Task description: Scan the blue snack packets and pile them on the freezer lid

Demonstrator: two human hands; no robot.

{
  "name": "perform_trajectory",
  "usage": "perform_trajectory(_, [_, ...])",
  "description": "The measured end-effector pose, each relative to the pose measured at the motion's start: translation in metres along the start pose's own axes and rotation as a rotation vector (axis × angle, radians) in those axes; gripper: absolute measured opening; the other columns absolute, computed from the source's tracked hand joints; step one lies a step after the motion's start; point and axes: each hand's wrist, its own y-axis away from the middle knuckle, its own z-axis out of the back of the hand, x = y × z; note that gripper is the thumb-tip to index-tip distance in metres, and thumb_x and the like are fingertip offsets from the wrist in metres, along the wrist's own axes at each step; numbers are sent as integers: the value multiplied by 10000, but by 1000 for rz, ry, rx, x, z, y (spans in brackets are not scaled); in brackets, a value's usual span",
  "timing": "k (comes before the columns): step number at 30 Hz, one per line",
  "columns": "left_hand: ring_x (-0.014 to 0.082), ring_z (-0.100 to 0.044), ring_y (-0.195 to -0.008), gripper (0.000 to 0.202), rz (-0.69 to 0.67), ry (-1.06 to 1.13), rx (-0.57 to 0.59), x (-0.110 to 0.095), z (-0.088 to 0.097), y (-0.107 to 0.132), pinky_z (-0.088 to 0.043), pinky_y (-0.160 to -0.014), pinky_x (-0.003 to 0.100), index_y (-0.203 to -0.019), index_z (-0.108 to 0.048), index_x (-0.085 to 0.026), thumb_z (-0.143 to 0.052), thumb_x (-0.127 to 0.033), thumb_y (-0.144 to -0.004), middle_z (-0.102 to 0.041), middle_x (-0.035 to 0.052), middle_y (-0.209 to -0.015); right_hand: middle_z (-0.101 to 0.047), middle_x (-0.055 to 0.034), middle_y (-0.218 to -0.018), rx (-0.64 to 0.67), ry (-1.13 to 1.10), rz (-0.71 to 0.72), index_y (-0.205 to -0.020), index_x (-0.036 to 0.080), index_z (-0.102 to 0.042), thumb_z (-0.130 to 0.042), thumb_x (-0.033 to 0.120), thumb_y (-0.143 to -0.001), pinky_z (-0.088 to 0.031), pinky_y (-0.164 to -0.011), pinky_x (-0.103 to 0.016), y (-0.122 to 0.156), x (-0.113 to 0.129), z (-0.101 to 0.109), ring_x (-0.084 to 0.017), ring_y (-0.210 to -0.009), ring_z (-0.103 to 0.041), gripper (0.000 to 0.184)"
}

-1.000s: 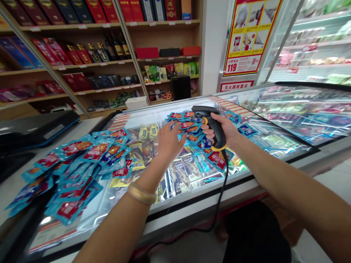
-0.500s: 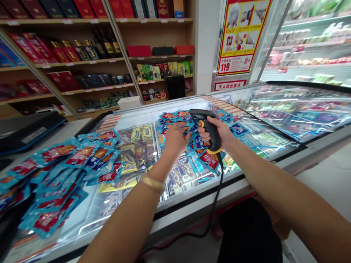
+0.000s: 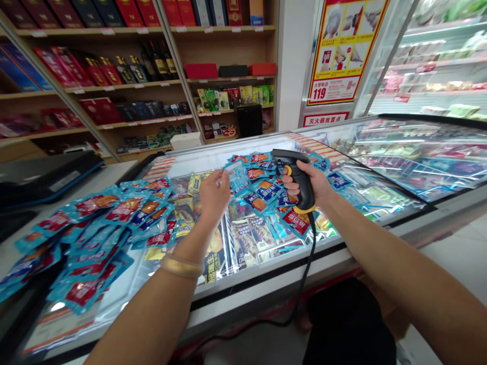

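Observation:
My right hand (image 3: 310, 185) is wrapped round a black and yellow barcode scanner (image 3: 300, 185), its head pointing left and its cable hanging down over the freezer's front edge. Pinched in my left hand (image 3: 215, 195) is a light-blue snack packet (image 3: 236, 177), its pale back side facing up. Beneath and beside the scanner lies a spread pile of blue and red snack packets (image 3: 262, 190) on the glass top. A larger heap of similar packets (image 3: 95, 233) lies to the left of my left hand.
The glass-topped chest freezer (image 3: 266, 274) runs across in front of me, with ice creams showing below the glass. A dark device (image 3: 49, 175) sits on the counter at left. Shelves (image 3: 228, 30) with boxes and bottles stand behind.
My left hand has moved left from the pile, lifting a packet out with its back turned up. My right hand keeps hold of the scanner. The view has shifted slightly.

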Motion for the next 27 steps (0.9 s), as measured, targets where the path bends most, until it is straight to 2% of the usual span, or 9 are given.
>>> perform_trajectory(2, [163,-599,-531,275,141,123,-7,6,10,-2,-525,-572,305,-847,-649,-188,-493,-414,-872,-614,-4,-643,-504,7,-681,23,46,-10,-868,165,-552,-555,385,-922,-407,-415,-196,1,-2,-1,-83,-476,-418,226])
perform_trajectory(4, [159,-576,-505,263,193,163,-20,12,15,-3,-504,-540,291,-839,-638,-190,-498,-412,-862,-568,-24,-587,-518,1,-688,69,98,-45,-870,165,-551,-580,372,-907,-413,-424,-203,2,-4,-2,-88,-486,-431,212])
perform_trajectory(8, [158,-548,-492,278,138,96,-15,17,16,-4,-460,-494,261,-808,-634,-196,-510,-442,-849,-501,-41,-522,-542,-9,-697,169,184,-148,-889,156,-553,-629,365,-873,-431,-444,-216,3,-10,-3,-93,-495,-450,223])
perform_trajectory(11, [155,-574,-539,244,148,99,21,15,13,-3,-475,-516,247,-765,-598,-202,-543,-428,-839,-479,-45,-517,-546,-10,-699,185,220,-175,-896,152,-562,-627,369,-873,-434,-452,-215,4,-12,-5,-92,-496,-454,227])
perform_trajectory(15, [133,-613,-562,170,415,271,83,4,7,3,-532,-580,273,-819,-534,-223,-530,-387,-863,-529,-57,-590,-552,-12,-698,181,228,-177,-889,144,-568,-644,372,-858,-433,-455,-210,4,-12,-5,-88,-497,-457,242])
perform_trajectory(18, [129,-646,-614,213,555,348,137,-4,4,7,-548,-627,295,-869,-542,-222,-655,-383,-787,-622,-34,-701,-550,-8,-693,192,224,-173,-889,131,-576,-690,388,-821,-436,-456,-202,4,-13,-5,-82,-498,-461,289])
perform_trajectory(20, [141,-662,-653,336,513,295,156,-5,2,10,-545,-637,294,-921,-573,-219,-765,-330,-669,-654,-19,-747,-548,-6,-693,196,220,-170,-888,133,-576,-703,396,-808,-439,-457,-200,4,-13,-6,-80,-498,-459,303])
perform_trajectory(22, [157,-659,-650,400,390,184,152,-2,1,13,-535,-608,288,-962,-605,-217,-785,-277,-610,-666,-15,-748,-549,-6,-696,192,220,-171,-884,140,-573,-686,393,-822,-442,-455,-203,4,-13,-7,-81,-495,-456,284])
perform_trajectory(27, [161,-621,-607,232,40,-42,211,7,-1,17,-498,-570,264,-916,-660,-200,-671,-259,-692,-667,-8,-692,-544,-8,-697,178,232,-178,-892,142,-572,-645,383,-858,-445,-452,-209,5,-13,-8,-84,-493,-453,254])
